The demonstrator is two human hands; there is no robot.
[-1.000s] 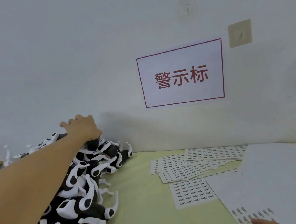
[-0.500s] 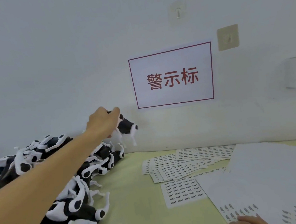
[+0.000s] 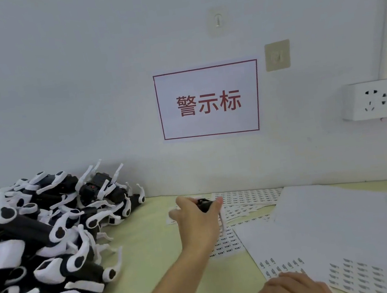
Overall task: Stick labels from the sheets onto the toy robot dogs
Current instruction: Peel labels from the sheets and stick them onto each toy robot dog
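Observation:
My left hand (image 3: 196, 221) grips a black and white toy robot dog (image 3: 205, 205) over the middle of the yellow-green table (image 3: 151, 245); most of the dog is hidden behind my fingers. A big pile of black and white toy robot dogs (image 3: 52, 238) fills the left side. Small label sheets (image 3: 246, 198) lie fanned out just beyond the held dog. A large label sheet (image 3: 335, 238) lies at the right, and my right hand (image 3: 294, 286) rests on its near edge with fingers on the labels.
A white sign with red characters (image 3: 209, 101) hangs on the wall behind the table. A white power socket block (image 3: 375, 99) is mounted on the wall at the right. A wall hook (image 3: 218, 20) sits higher up.
My left hand took a dog off the top of the pile and carried it right and down over the table. My right hand came further into view on the large sheet.

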